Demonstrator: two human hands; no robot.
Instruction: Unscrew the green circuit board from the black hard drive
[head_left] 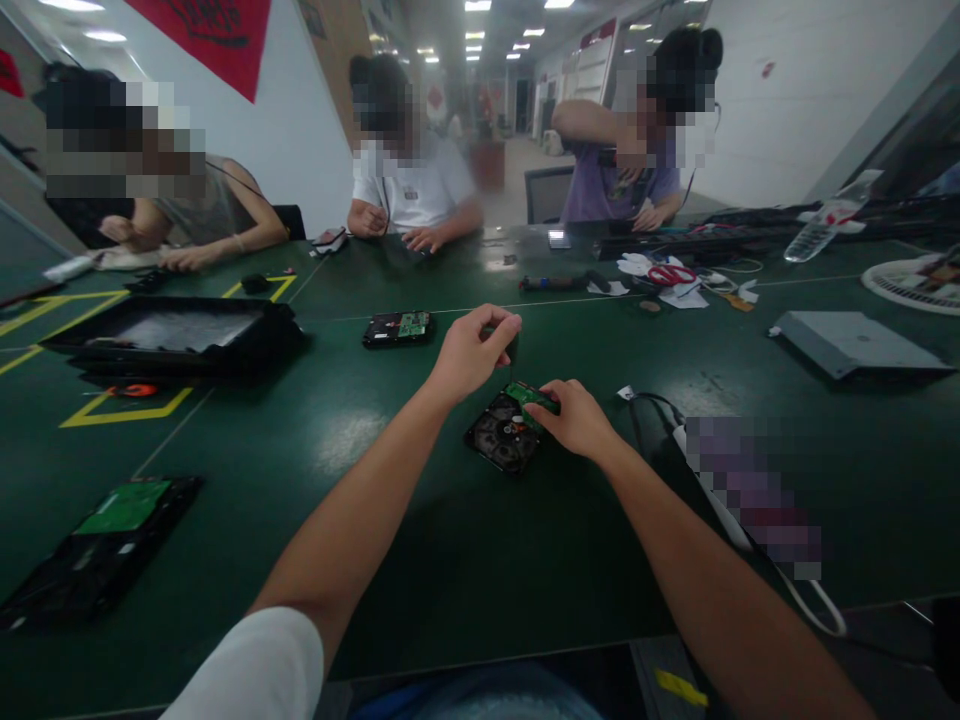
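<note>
In front of me a hard drive (504, 432) lies on the green table, a green circuit board (520, 391) showing at its far side. My left hand (474, 352) is closed above the drive's far edge. From its fingers a thin dark shaft points down at the board; it looks like a small screwdriver, its handle mostly hidden by the fingers. At the drive's right side my right hand (576, 418) is closed, thumb and forefinger gripping the edge near the board. Part of that grip is hard to make out.
Other hard drives (397, 328) lie farther back and at the near left. A black tray (172, 335) stands left; a grey metal box (859, 343) and a power strip (712, 485) are right. A bottle (829, 220) leans at the back right. Several people sit across the table.
</note>
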